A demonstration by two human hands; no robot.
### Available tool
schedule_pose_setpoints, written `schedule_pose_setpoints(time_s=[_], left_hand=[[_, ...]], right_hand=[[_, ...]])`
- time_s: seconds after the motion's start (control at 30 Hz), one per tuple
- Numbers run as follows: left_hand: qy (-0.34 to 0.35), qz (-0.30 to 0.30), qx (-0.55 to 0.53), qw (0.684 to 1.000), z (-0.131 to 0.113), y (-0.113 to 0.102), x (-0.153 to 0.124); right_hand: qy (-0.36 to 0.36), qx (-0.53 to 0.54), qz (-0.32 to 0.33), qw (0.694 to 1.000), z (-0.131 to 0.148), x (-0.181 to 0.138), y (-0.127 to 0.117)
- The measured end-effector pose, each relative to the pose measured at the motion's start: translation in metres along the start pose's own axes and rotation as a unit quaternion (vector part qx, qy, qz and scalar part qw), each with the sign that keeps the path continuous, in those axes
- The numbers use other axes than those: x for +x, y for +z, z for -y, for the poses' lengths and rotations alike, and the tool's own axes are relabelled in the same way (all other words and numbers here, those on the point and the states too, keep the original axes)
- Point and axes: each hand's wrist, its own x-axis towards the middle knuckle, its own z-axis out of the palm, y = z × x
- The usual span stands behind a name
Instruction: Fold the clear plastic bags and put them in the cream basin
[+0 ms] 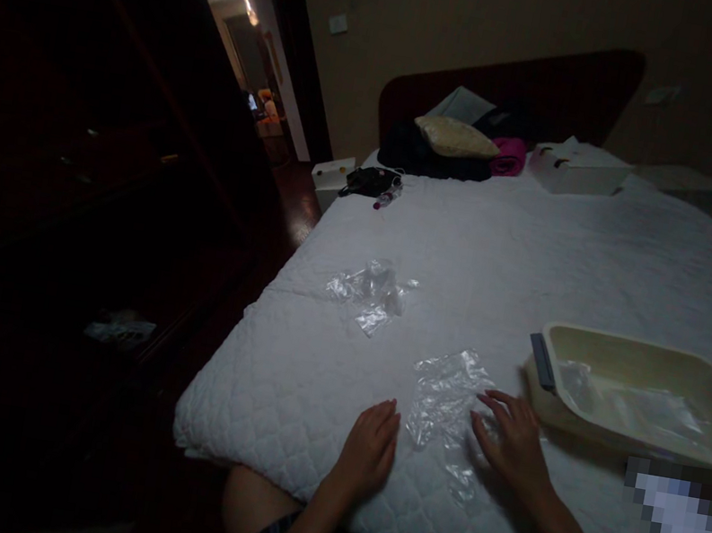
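A crumpled clear plastic bag [444, 395] lies on the white quilted bed [534, 260] in front of me. My right hand [514, 443] rests on its right edge with the fingers stretched out flat. Just left of the bag, my left hand [370, 451] lies on the quilt, fingers curled down and together, with nothing visible in it. A second crumpled clear bag [372, 292] sits farther off to the left.
A beige plastic tray [648, 356] with clear plastic inside stands at the right. Clothes, a cushion [456, 138] and a white box [577, 167] lie by the dark headboard. A dark wardrobe fills the left side. The bed corner is near my knee.
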Motion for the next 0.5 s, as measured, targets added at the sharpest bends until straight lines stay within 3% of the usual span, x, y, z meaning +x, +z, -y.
schedule_pose_setpoints(time_s=[0.1, 0.23, 0.37, 0.5], left_hand=[[0.016, 0.019, 0.031, 0.999, 0.006, -0.001, 0.004], [0.049, 0.053, 0.058, 0.996, 0.009, 0.008, 0.021], [0.085, 0.051, 0.042, 0.994, 0.011, 0.017, 0.031], [0.1, 0.014, 0.001, 0.995, 0.012, 0.017, 0.023]], right_hand=[[-0.047, 0.009, 0.064, 0.997, 0.025, 0.003, -0.006], [-0.085, 0.016, 0.137, 0.987, 0.05, -0.009, 0.012], [-0.112, -0.008, 0.155, 0.981, 0.066, -0.033, 0.033], [-0.112, -0.017, 0.153, 0.982, 0.075, -0.047, 0.035]])
